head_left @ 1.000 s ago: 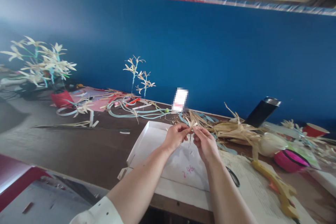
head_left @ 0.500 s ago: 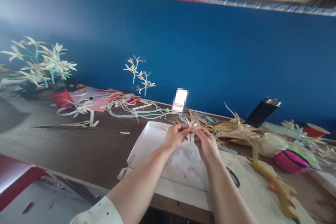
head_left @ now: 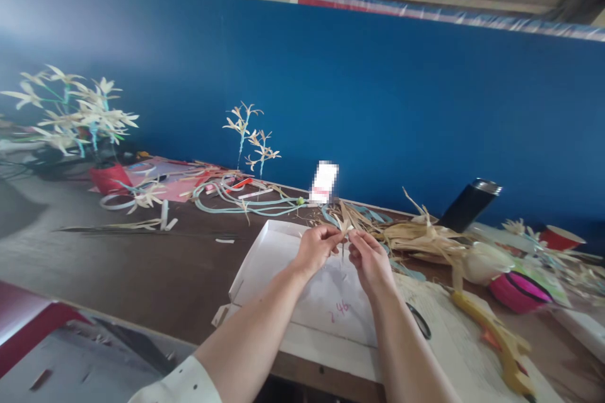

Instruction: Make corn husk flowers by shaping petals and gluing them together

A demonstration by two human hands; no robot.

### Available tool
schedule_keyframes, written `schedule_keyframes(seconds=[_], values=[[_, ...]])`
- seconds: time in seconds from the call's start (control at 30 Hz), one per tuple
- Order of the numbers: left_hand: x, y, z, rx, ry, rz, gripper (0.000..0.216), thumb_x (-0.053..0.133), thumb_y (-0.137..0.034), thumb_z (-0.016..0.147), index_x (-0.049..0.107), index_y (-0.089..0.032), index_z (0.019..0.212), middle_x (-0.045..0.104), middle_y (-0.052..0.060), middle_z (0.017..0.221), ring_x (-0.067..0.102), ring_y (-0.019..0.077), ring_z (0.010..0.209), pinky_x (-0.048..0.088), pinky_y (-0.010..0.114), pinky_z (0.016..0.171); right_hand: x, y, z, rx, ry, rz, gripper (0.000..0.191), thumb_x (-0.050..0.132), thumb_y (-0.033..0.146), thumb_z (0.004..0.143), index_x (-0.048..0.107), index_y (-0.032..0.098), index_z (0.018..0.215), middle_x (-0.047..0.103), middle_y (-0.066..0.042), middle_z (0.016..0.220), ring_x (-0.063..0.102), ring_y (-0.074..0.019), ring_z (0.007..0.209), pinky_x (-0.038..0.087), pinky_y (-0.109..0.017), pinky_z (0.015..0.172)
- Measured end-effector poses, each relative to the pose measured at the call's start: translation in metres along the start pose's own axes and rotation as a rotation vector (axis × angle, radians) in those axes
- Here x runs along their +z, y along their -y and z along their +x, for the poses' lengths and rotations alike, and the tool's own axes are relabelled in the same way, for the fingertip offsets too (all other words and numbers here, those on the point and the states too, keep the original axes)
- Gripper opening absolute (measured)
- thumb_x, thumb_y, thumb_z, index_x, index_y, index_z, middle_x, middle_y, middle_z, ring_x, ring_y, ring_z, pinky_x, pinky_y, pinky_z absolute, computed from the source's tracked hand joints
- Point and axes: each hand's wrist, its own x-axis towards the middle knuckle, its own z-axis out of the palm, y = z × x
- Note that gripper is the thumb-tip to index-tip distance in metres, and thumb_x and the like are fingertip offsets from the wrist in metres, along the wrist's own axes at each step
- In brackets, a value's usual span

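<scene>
My left hand [head_left: 320, 247] and my right hand [head_left: 368, 255] meet above a shallow white cardboard box lid [head_left: 265, 258]. Both are closed in a pinch on one small pale flower [head_left: 345, 225] of dried husk petals, held from its two sides. A thin stem seems to hang below the fingertips. Pink handwritten digits mark the lid under my wrists. Beside my right forearm lies a black loop handle [head_left: 420, 321], partly hidden by the arm.
Dried husks [head_left: 420, 233] lie beyond my right hand, near a tilted black flask [head_left: 472, 204]. A yellow glue gun [head_left: 496, 343] rests on printed paper at right. Finished flowers stand in a red pot [head_left: 111, 179] at left. Pale blue tubing [head_left: 250, 209] coils behind the lid.
The view has shifted very slightly. My hands keep the same pinch on the flower, with the fingertips barely moved.
</scene>
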Motion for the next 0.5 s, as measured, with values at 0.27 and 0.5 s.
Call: schedule_keyframes(seconds=[0.27,0.5], values=[[-0.002,0.012,0.009,-0.025,-0.050,0.059,0.026,0.062,-0.038,0.070,0.068,-0.013,0.076,0.062,0.000,0.059,0.046,0.0067,0.045,0.031,0.018,0.044,-0.006,0.007,0.009,-0.175,-0.333,0.058,0.043,0.076,0.034,0.058,0.059,0.019,0.095,0.053,0.006,0.066,0.037,-0.0020,0.043,0.024,-0.014,0.037],[-0.004,0.011,0.006,-0.026,-0.094,0.196,0.025,0.060,-0.038,0.071,0.068,-0.015,0.077,0.065,0.001,0.063,0.052,0.0082,0.049,0.036,0.019,0.049,-0.007,0.045,-0.039,-0.308,-0.345,-0.119,0.046,0.071,0.041,0.062,0.055,0.019,0.098,0.057,0.004,0.064,0.040,-0.0048,0.039,0.025,-0.017,0.034]])
